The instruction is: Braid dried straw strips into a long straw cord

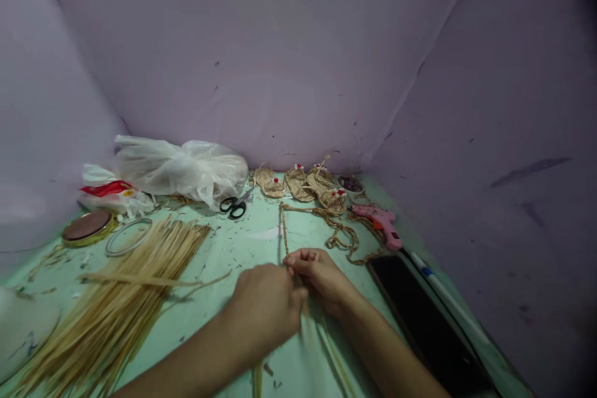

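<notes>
My left hand [265,305] and my right hand [317,273] meet at the middle of the green table [242,242], both closed on the near end of a braided straw cord [284,230]. The braid runs away from my fingers toward the back of the table. Loose straw strands [321,342] trail from under my hands toward me. A large bundle of flat straw strips [125,286] lies to the left of my left hand.
Small woven straw sandals [303,183] sit at the back. Black scissors [236,205], a pink glue gun [382,224], a coiled braid [345,236], plastic bags [181,168], a round tin lid [87,227], a ring [128,236] and a dark phone [420,311] surround the work spot.
</notes>
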`<state>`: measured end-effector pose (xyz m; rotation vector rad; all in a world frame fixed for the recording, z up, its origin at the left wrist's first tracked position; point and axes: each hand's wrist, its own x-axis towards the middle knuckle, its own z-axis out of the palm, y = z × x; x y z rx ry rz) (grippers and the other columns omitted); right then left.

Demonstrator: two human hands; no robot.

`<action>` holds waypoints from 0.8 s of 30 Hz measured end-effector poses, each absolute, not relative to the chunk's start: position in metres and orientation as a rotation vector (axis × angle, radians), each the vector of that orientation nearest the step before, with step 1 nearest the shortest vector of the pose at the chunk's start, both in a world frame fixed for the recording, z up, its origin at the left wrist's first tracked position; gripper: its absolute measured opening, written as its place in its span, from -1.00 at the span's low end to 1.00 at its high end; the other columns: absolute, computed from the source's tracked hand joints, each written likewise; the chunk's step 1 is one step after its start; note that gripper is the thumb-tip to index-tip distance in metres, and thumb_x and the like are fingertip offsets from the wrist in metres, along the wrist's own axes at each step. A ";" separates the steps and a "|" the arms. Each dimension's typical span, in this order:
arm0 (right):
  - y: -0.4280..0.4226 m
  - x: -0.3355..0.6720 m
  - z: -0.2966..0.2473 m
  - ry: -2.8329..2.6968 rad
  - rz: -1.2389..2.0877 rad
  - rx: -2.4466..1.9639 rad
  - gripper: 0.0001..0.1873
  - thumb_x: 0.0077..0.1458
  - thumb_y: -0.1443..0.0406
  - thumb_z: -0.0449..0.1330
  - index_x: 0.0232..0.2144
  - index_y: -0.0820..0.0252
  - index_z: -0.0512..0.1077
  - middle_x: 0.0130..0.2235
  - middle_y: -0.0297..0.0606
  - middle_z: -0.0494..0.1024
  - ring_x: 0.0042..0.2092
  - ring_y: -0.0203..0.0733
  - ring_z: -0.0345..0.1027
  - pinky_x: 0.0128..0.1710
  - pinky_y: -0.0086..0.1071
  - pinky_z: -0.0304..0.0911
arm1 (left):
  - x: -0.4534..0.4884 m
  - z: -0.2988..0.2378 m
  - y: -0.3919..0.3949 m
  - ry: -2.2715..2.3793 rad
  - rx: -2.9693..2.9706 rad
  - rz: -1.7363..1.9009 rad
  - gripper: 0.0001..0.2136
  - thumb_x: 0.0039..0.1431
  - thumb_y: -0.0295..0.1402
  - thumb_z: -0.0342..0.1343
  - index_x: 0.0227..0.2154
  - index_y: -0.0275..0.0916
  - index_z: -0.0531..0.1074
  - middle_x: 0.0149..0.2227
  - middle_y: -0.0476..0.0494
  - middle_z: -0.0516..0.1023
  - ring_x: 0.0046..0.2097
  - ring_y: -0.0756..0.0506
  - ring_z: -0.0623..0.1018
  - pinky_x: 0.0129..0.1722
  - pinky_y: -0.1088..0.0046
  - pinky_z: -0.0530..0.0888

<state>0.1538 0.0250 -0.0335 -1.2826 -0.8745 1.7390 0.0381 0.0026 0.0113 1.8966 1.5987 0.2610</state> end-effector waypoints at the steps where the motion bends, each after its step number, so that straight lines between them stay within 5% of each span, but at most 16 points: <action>1: 0.025 0.155 -0.032 -0.878 1.766 -1.249 -0.87 -0.36 0.33 0.18 -0.65 0.32 0.31 -0.70 -0.41 0.32 -0.66 -0.47 0.07 -0.64 -0.54 -0.11 | 0.034 0.015 0.010 1.658 1.884 0.288 -0.77 -0.09 -0.24 -0.01 -0.64 -0.30 0.41 -0.61 -0.19 0.40 -0.45 -0.11 0.42 -0.44 0.46 0.22; 5: 0.024 0.159 -0.026 -0.917 1.832 -1.167 -0.84 -0.33 0.32 0.20 -0.69 0.32 0.29 -0.72 -0.43 0.30 -0.68 -0.50 0.05 -0.63 -0.54 -0.10 | 0.023 0.013 0.036 1.479 1.334 0.458 -0.77 -0.06 -0.33 -0.06 -0.37 -0.33 0.38 -0.54 -0.08 0.42 -0.68 0.08 0.28 -0.66 0.57 0.12; 11: 0.029 0.159 -0.039 -1.108 1.746 -1.173 -0.86 -0.28 0.31 0.17 -0.62 0.30 0.30 -0.64 -0.32 0.40 -0.58 -0.38 0.20 -0.52 -0.49 0.05 | 0.028 -0.015 0.042 1.231 1.052 0.354 -0.86 -0.19 -0.34 0.02 -0.61 -0.35 0.32 -0.72 -0.01 0.31 -0.74 0.10 0.22 -0.75 0.61 0.05; 19: 0.018 0.156 -0.034 -1.869 0.778 -1.674 -0.81 -0.12 0.38 0.01 -0.56 0.26 0.43 -0.57 -0.26 0.45 -0.52 -0.33 0.23 -0.53 -0.49 -0.01 | 0.031 -0.037 0.040 1.519 1.496 0.515 -0.91 -0.32 -0.47 -0.06 -0.80 -0.32 0.25 -0.80 0.10 0.08 -0.67 0.12 0.09 -0.68 0.58 -0.03; 24: 0.008 0.155 -0.010 -1.957 0.508 -2.004 -0.80 -0.10 0.28 0.06 -0.55 0.21 0.48 -0.53 -0.16 0.51 -0.49 -0.23 0.31 -0.55 -0.45 -0.06 | 0.031 -0.042 0.039 1.448 1.437 0.566 -0.90 -0.32 -0.46 -0.07 -0.81 -0.32 0.24 -0.78 0.08 0.10 -0.65 0.11 0.08 -0.66 0.56 -0.03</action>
